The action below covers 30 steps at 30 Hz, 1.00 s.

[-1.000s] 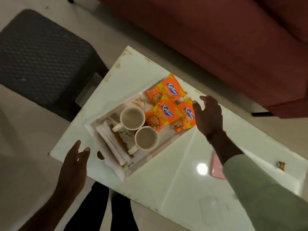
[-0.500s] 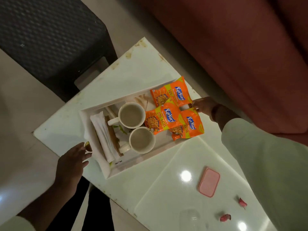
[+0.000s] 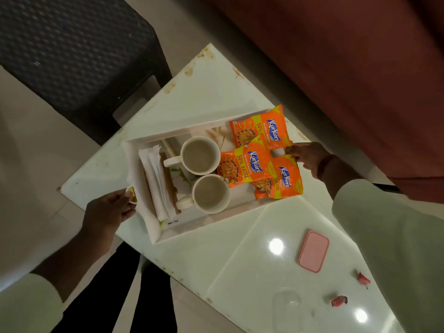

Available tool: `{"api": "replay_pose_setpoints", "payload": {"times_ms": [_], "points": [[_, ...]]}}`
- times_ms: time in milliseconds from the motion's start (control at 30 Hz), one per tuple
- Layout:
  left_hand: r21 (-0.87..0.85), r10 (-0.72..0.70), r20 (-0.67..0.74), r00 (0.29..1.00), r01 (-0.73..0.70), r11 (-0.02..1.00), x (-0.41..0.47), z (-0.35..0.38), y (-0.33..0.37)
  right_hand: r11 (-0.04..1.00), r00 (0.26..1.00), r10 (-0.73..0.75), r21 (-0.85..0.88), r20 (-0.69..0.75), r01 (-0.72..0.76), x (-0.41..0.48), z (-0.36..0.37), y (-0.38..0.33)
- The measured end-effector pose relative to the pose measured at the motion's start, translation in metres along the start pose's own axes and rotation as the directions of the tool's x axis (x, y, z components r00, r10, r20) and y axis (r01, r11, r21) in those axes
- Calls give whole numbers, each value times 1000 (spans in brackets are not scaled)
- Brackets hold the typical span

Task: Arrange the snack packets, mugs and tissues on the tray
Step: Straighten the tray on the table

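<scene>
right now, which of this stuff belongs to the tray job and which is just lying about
Job: white tray, far mug, near mug, folded tissues, far Kurkure packet, middle Kurkure packet, near Kurkure packet, left hand and right hand gripping the tray ends.

Lying about: pink case, red scrap, second red scrap, dark stool, sofa.

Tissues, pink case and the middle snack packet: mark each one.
tissues [image 3: 156, 183], head view, middle of the folded stack.
pink case [image 3: 313, 251], head view, centre of its top.
middle snack packet [image 3: 245, 164], head view, its orange front.
</scene>
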<state>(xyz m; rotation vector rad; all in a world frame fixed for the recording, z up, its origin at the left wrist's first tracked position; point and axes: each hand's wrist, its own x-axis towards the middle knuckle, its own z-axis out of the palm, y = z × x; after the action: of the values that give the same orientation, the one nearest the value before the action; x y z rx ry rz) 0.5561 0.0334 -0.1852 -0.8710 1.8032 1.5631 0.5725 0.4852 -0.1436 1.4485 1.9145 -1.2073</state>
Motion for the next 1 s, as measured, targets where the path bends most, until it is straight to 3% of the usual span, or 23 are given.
{"api": "replay_pose_setpoints", "payload": {"times_ms": [233,500,833,1000], "points": [[146,129,63,990,-137,980,20,8,64,987,998,-9,162,-54,18,-42,-8,53],[303,212,261,942,-288,908,48,52,130,874,984,138,482,-113,-67,-81,5,115],[461,213,383,899,-386,799,72,106,148,690,942,295,718,-162,-93,-103,39,165],[504,191,411,891,-397,767,83,119,148,668,936,313,738,-161,-96,-101,52,173]]}}
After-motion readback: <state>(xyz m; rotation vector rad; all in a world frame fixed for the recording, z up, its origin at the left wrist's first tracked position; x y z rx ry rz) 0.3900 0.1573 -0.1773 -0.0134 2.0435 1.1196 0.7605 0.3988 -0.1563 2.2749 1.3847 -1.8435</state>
